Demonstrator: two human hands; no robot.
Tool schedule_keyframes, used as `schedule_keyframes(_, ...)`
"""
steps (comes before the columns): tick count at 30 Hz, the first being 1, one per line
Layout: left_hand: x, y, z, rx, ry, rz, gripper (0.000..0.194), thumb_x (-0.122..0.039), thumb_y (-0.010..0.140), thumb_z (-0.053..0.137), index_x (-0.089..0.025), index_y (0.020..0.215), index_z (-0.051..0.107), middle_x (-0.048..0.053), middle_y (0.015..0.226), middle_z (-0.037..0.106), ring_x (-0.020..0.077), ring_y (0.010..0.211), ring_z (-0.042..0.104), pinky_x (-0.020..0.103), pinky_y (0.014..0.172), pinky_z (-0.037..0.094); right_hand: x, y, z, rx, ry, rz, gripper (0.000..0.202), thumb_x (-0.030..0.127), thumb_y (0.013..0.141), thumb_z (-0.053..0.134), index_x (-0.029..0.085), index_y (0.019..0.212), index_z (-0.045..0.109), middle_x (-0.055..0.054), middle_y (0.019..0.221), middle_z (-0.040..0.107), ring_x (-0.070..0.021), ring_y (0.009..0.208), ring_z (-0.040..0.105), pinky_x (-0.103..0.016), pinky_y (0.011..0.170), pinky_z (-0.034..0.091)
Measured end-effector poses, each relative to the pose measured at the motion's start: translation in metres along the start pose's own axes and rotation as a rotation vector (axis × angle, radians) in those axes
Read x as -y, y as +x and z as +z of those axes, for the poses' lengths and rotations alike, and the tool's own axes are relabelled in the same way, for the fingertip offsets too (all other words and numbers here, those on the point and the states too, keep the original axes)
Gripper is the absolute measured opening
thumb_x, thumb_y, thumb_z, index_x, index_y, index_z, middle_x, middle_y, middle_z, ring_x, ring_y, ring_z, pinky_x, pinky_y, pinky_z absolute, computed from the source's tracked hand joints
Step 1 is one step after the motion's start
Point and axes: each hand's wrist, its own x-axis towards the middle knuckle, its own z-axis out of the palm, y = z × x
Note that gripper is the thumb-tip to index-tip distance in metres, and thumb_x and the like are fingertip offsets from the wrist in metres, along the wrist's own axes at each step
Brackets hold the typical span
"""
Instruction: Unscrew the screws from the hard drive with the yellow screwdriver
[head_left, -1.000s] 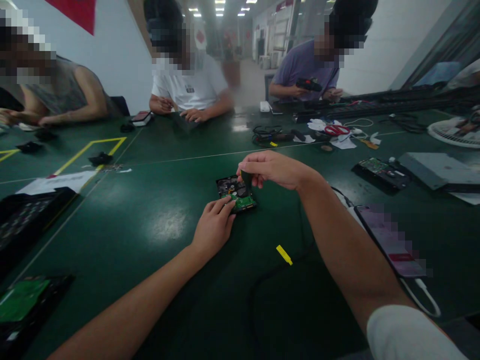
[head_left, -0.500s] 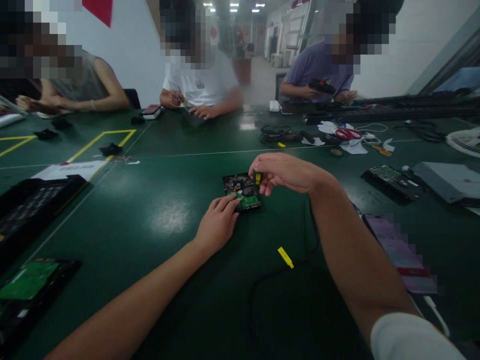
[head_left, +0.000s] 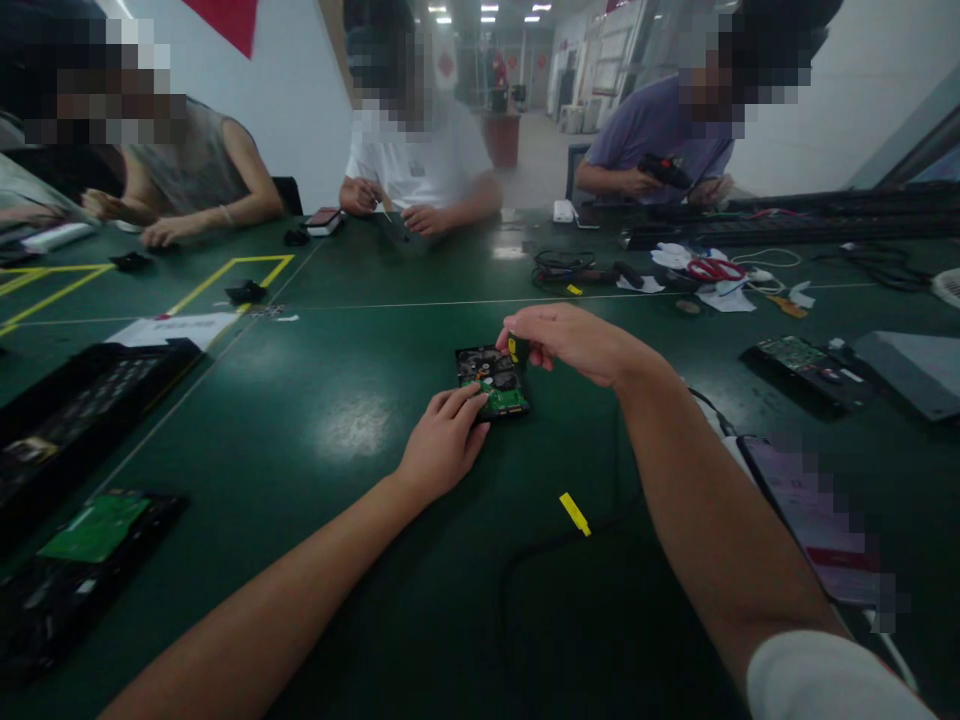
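A hard drive (head_left: 487,362) with a green circuit board (head_left: 506,402) lies on the dark green tabletop in front of me. My left hand (head_left: 444,442) grips its near left side, fingertips on the board and thumb at the near edge. Above the drive's right edge, my right hand (head_left: 574,342) is closed around the yellow and black handle of a screwdriver (head_left: 517,348). The handle stands nearly upright, tilted slightly. I cannot make out its tip against the dark drive.
Other boarded drives lie at left (head_left: 97,530) and right (head_left: 810,372). A black tray (head_left: 97,400) is at left, a phone (head_left: 810,510) by my right forearm. Cables and red scissors (head_left: 716,270) lie farther back. Three people sit opposite; one holds a power drill (head_left: 664,170).
The view has turned slightly left, so the scene sits farther right. The screwdriver handle tilts a little more. My left hand stays on the drive. The person at far left has lowered a hand.
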Motion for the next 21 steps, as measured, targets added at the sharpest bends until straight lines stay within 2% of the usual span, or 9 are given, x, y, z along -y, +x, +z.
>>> schedule_keyframes(3, 0.001, 0.0, -0.002, 0.021, -0.016, 0.009, 0.044, -0.028, 0.104, 0.055, -0.02, 0.147, 0.054, 0.013, 0.152, 0.058, 0.0324, 0.137, 0.052, 0.055, 0.116, 0.049, 0.001, -0.002, 0.0, 0.031, 0.054, 0.03, 0.028, 0.041, 0.101, 0.063, 0.018, 0.089, 0.072, -0.005, 0.086, 0.07, -0.0128, 0.064, 0.058, -0.022, 0.051, 0.045)
schedule_keyframes(5, 0.001, 0.0, -0.004, 0.027, -0.024, 0.012, 0.044, -0.027, 0.103, 0.055, -0.021, 0.147, 0.054, 0.012, 0.152, 0.057, 0.0326, 0.137, 0.052, 0.056, 0.116, 0.049, 0.004, -0.005, 0.0, 0.086, 0.101, 0.056, 0.026, 0.041, 0.101, 0.064, 0.018, 0.089, 0.07, -0.006, 0.091, 0.073, -0.0133, 0.066, 0.061, -0.022, 0.052, 0.048)
schedule_keyframes(10, 0.001, 0.0, -0.005, 0.021, -0.023, 0.023, 0.044, -0.026, 0.103, 0.054, -0.02, 0.146, 0.054, 0.013, 0.152, 0.057, 0.0327, 0.136, 0.052, 0.055, 0.116, 0.049, 0.008, -0.008, -0.003, 0.157, 0.139, 0.071, 0.02, 0.033, 0.103, 0.056, 0.02, 0.104, 0.072, -0.007, 0.104, 0.076, -0.0133, 0.065, 0.064, -0.022, 0.051, 0.049)
schedule_keyframes(13, 0.002, -0.001, -0.004, 0.023, -0.023, 0.023, 0.045, -0.026, 0.102, 0.055, -0.021, 0.147, 0.054, 0.012, 0.152, 0.057, 0.0331, 0.136, 0.053, 0.057, 0.115, 0.049, 0.006, -0.007, -0.004, 0.186, 0.153, 0.057, 0.022, 0.033, 0.104, 0.056, 0.019, 0.104, 0.073, -0.008, 0.106, 0.076, -0.0136, 0.066, 0.065, -0.021, 0.05, 0.051)
schedule_keyframes(18, 0.002, -0.001, -0.003, 0.012, -0.022, 0.023, 0.045, -0.025, 0.102, 0.056, -0.021, 0.146, 0.054, 0.012, 0.153, 0.057, 0.0323, 0.136, 0.052, 0.055, 0.116, 0.048, 0.005, -0.011, -0.003, 0.214, 0.268, 0.103, 0.019, 0.038, 0.103, 0.061, 0.019, 0.1, 0.066, -0.008, 0.102, 0.074, -0.0156, 0.069, 0.068, -0.026, 0.063, 0.061)
schedule_keyframes(21, 0.002, -0.001, -0.003, 0.012, -0.017, 0.024, 0.045, -0.025, 0.101, 0.056, -0.02, 0.146, 0.054, 0.012, 0.153, 0.057, 0.0321, 0.136, 0.052, 0.054, 0.117, 0.048, 0.005, -0.012, -0.004, 0.227, 0.272, 0.097, 0.019, 0.039, 0.103, 0.062, 0.02, 0.104, 0.066, -0.007, 0.103, 0.074, -0.0153, 0.071, 0.068, -0.026, 0.063, 0.059)
